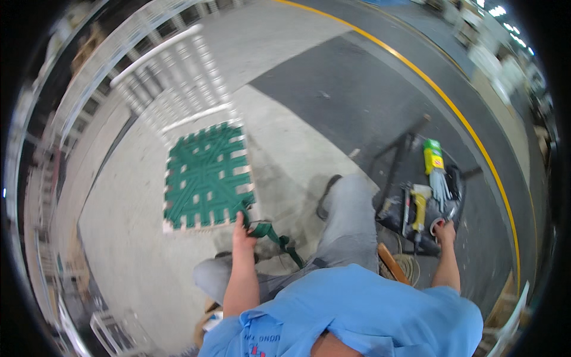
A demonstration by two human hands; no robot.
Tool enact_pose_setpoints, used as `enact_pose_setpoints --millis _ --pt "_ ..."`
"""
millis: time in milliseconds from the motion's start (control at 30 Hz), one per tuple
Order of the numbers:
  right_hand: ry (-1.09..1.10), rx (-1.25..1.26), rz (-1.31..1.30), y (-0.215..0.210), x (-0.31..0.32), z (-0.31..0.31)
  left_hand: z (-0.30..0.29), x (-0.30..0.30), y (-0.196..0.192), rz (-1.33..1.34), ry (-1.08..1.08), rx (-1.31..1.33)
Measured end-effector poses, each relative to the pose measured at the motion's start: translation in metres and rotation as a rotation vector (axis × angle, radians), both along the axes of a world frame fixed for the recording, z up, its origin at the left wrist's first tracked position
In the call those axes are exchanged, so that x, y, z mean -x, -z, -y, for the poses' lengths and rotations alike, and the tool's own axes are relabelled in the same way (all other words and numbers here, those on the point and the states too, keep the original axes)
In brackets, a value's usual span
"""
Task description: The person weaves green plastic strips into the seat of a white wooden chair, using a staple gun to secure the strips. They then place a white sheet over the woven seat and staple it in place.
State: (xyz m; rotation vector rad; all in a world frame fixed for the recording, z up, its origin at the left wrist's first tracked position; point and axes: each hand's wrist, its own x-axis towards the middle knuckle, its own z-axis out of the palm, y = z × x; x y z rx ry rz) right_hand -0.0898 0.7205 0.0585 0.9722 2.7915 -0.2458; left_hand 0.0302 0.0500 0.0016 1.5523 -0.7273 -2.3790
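Note:
A white chair with a spindle back stands in front of me to the left. Green webbing is woven across its seat frame, with strap ends folded over the edges. My left hand is closed on a loose green strap at the near right corner of the seat; the strap's tail hangs toward my knees. Off to the right, my right hand grips a roll of tape on a black stool seat. Beside that hand lies a yellow staple gun.
Also on the stool are grey gloves and a green-and-yellow packet. A coiled hose and a wooden piece lie below it. White chair frames line the left side. A yellow line curves along the floor at right.

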Motion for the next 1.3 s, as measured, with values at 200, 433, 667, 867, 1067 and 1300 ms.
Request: enact_pose_setpoints --millis 200,433,667,867,1067,1300 --pt "0.290 0.685 -0.171 -0.002 0.008 -0.025 0.006 -0.017 0.015 -0.194 0.012 -0.154" --pt "-0.176 0.476 -0.976 -0.048 0.063 0.048 -0.004 -0.013 0.003 -0.100 0.012 -0.232" --pt "-0.951 0.742 -0.517 -0.086 0.115 0.328 0.017 -0.031 -0.023 -0.001 0.397 -0.145" --pt "-1.870 0.398 -0.083 -0.065 0.111 0.478 0.087 0.013 -0.081 -0.122 0.481 0.191" --pt "-2.194 0.223 -0.060 -0.012 0.121 0.534 0.082 0.031 -0.087 -0.073 0.576 0.289" --pt "-2.419 0.135 -0.067 -0.006 0.109 0.574 0.081 0.021 -0.085 -0.057 0.602 0.290"
